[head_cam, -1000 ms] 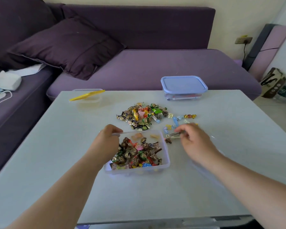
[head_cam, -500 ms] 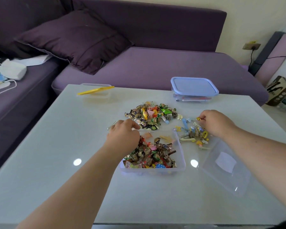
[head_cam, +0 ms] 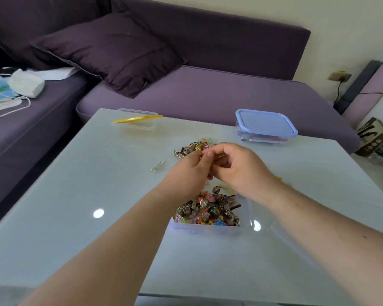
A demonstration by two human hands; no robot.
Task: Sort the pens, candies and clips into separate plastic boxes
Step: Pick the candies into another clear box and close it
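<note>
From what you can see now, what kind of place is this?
Most likely a home living room. A purple sofa with a dark cushion stands behind a low white table, and a wall socket with a plugged cable is at the right.

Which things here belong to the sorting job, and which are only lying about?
Job:
- open box of candies
- loose candy pile
- blue-lidded box
- yellow-lidded box
- clip on the table
- left hand, right hand

Lying about:
- cushion
- white pouch
- wall socket
</note>
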